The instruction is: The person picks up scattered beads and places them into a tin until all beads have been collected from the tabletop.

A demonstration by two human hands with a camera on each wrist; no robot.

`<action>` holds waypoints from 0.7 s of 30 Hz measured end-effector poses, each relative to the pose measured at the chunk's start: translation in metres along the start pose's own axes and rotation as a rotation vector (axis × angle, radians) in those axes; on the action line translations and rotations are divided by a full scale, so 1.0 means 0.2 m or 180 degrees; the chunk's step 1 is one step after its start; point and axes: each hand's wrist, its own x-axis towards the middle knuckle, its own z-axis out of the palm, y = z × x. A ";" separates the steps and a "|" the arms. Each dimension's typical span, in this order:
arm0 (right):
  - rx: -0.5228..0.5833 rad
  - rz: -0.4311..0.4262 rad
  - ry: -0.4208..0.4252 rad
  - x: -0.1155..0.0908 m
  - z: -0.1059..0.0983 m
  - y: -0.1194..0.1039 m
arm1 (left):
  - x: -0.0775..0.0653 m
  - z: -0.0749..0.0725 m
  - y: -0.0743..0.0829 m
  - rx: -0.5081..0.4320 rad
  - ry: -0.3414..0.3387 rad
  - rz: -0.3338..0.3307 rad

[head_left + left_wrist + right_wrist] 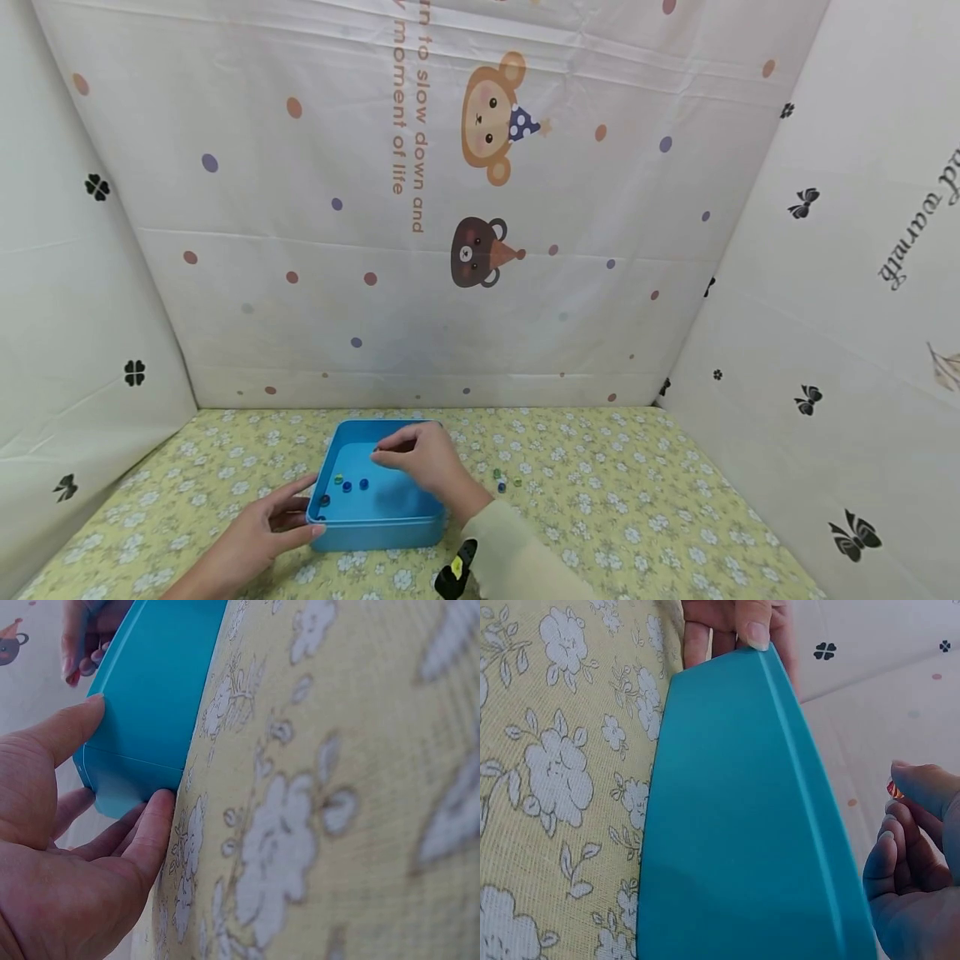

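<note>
Pale yellow woven cloth with white printed flowers is covering the surface under the open-topped, sky-blue rectangular plastic box. Creased white sheet with coloured dots and cartoon animal heads is hanging behind the box; white sheet with black bows and lettering is rising to its right, white sheet with black clovers to its left. Box is sitting flat, showing smooth walls, rounded corners, a stepped rim. Left hand is holding the box's near-left corner, thumb on one wall, fingers spread on the adjoining one. Right hand is hovering over the box, thumb and fingertips pinching a small glossy red-and-orange marble. Two round dark-blue glassy marbles and a yellow-green glassy marble are lying on the box floor; a dark reddish marble is lying by its left wall. Small loose group of green, blue and yellowish marbles is resting on the cloth, right of the box. Cream sleeve is covering the right forearm, black wrist strap beside it.
</note>
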 end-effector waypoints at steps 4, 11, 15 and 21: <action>-0.0058 0.0048 -0.0001 0.01 0.01 0.00 | 0.00 0.00 0.00 -0.0001 0.0007 0.0001; -0.0154 0.0150 -0.0010 0.03 0.04 0.01 | 0.00 0.00 0.00 -0.0042 -0.0038 -0.0009; -0.0232 0.0153 -0.0007 0.04 0.06 0.03 | 0.00 -0.01 0.00 -0.0041 -0.0076 0.0004; -0.0327 0.0210 0.0007 0.07 0.09 0.05 | -0.01 -0.01 0.01 -0.0065 -0.0157 0.0015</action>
